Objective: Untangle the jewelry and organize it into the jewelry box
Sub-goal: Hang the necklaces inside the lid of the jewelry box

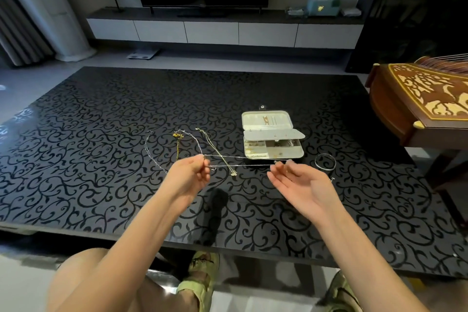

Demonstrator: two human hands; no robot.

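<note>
A thin silver chain point(243, 165) is stretched taut between my two hands above the table. My left hand point(188, 176) pinches one end and my right hand point(295, 180) pinches the other, palm turned up. Behind the chain, a long silver necklace point(152, 152) lies in a loop with a small gold piece point(177, 135) by it. A fine gold necklace with a pendant point(217, 151) lies crossing under the taut chain. The white jewelry box point(272, 139) stands open beyond my right hand, with small items in its compartments. A silver bangle point(325, 162) rests to its right.
The black patterned table point(101, 159) fills the middle of the view. A wooden zither point(425, 99) juts in at the right edge. A TV cabinet point(215, 30) stands across the floor. My knees and green sandals show below the table's near edge.
</note>
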